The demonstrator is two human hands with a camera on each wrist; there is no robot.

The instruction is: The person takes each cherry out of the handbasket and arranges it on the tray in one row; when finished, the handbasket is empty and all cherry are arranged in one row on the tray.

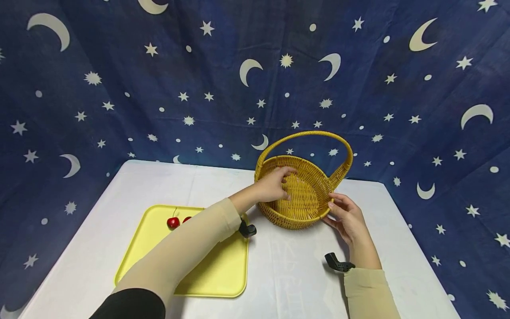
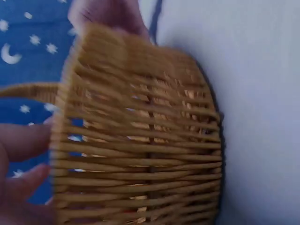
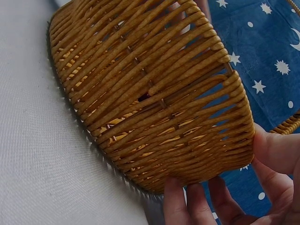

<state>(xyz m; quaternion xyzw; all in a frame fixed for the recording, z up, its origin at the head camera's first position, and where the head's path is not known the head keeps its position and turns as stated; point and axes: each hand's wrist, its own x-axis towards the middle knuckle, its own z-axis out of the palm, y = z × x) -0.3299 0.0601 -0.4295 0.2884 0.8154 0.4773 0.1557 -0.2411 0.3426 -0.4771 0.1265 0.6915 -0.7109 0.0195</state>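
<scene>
A round yellow-brown wicker basket (image 1: pixel 300 195) with a tall arched handle stands on the white table, its mouth leaning toward me. My left hand (image 1: pixel 272 184) reaches over the near-left rim into the basket's opening, fingers loosely bent and apart, with nothing visible between them. On the basket's right side, my right hand (image 1: pixel 348 217) grips the rim, thumb on top and fingers beneath along the outer wall (image 3: pixel 154 93). Two red cherries (image 1: pixel 173 222) lie on a yellow tray (image 1: pixel 235 290), one partly covered by my left forearm. A small dark red spot shows through the weave in the right wrist view.
The tray lies left of the basket, largely under my left sleeve (image 1: pixel 191 248). A white cloth covers the table (image 1: pixel 295 274). Behind it hangs a dark blue curtain (image 1: pixel 223 66) with moons and stars. Each wrist carries a black camera mount (image 1: pixel 338 263).
</scene>
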